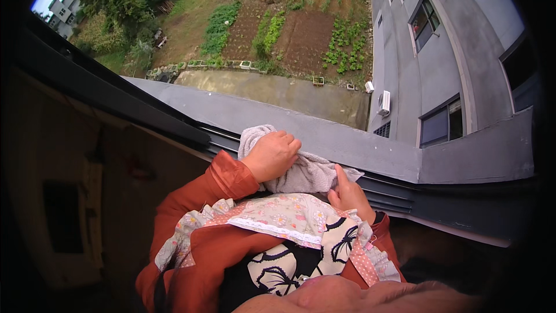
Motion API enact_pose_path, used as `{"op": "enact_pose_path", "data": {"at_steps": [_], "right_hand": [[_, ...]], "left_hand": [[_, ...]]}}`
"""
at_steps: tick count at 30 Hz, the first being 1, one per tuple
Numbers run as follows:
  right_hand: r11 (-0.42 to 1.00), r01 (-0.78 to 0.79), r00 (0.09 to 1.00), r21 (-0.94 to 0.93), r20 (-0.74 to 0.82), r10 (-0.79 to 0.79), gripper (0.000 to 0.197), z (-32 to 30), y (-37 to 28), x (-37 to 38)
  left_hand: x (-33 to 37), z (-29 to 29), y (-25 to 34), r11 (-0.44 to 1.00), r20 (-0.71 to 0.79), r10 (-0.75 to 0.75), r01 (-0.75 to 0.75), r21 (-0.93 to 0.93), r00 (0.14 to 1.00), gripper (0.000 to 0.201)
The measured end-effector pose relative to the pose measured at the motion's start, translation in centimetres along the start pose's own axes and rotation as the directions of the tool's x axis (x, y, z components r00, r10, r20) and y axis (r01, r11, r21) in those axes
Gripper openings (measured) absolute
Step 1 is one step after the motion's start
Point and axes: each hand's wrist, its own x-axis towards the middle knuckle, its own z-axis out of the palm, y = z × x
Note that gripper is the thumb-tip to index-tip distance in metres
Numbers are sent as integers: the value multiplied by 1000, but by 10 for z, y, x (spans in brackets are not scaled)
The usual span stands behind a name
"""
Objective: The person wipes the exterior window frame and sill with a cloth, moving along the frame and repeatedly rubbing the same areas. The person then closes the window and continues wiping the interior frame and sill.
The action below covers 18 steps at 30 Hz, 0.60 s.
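Note:
A light grey cloth [301, 175] lies bunched over the dark sliding-window track [382, 197]. My left hand [272, 153] is closed on the cloth near its left end, fingers curled and knuckles up. At the cloth's right end my right hand [350, 192] grips its edge, with the index finger stretched out along it toward the track. The thumb and the other fingers of that hand are partly hidden. Below the cloth, the track's parallel grooves show to the right of my right hand.
Beyond the track runs a grey outer ledge [278, 117], with a drop to a concrete yard [260, 87] and garden plots. A dark window frame [139, 95] stands at the left. A grey building wall with an air-conditioner unit [384, 103] rises at the right.

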Motion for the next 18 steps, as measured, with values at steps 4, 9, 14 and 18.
{"op": "enact_pose_path", "data": {"at_steps": [4,9,14,18], "right_hand": [[985,59,997,163,39,-66,60,-9,0,9],[985,48,995,167,84,-62,59,-2,0,16],[978,115,975,174,166,-145,56,24,-23,51],[991,112,948,75,290,-130,44,25,-47,69]], "left_hand": [[-5,3,-5,990,-7,-49,48,-134,999,16],[-3,-11,-17,967,59,-106,117,-225,993,12],[-17,-35,-53,948,68,-254,262,-183,965,8],[-30,-39,-61,945,45,-300,304,-120,953,7]]}}
